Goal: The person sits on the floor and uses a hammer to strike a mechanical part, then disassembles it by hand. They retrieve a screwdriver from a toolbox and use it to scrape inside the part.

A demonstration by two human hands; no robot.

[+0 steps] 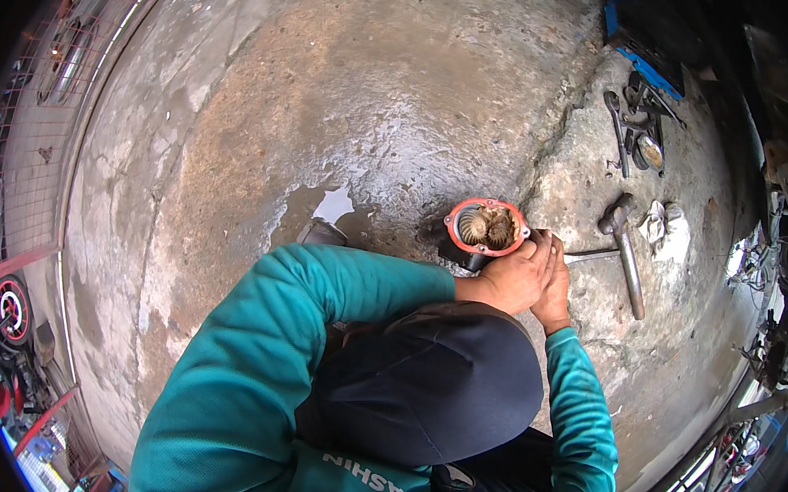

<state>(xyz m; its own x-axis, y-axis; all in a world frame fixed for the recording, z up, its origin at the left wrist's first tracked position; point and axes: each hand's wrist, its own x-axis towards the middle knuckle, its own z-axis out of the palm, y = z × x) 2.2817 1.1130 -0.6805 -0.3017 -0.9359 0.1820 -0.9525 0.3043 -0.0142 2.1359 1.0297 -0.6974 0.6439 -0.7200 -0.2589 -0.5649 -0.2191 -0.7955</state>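
Note:
A gear housing [485, 226] with an orange-red rim stands on the wet concrete ahead of my knee, its open face up. Inside, a ribbed bevel gear shows beside a lump of brown grease. My left hand [508, 275] reaches across and is closed on the housing's right edge. Pressed against it, my right hand [552, 294] has its fingers curled; what they hold is hidden. A thin metal rod [592, 255] juts out to the right of my right hand, and whether it is held or lies on the floor I cannot tell.
A hammer [627, 250] lies to the right, with a crumpled white rag [665, 232] beside it. Several wrenches and tools [639, 127] lie farther off, near a blue-edged case [649, 67]. Red wire mesh [39, 107] lines the left; cluttered metal parts line the right.

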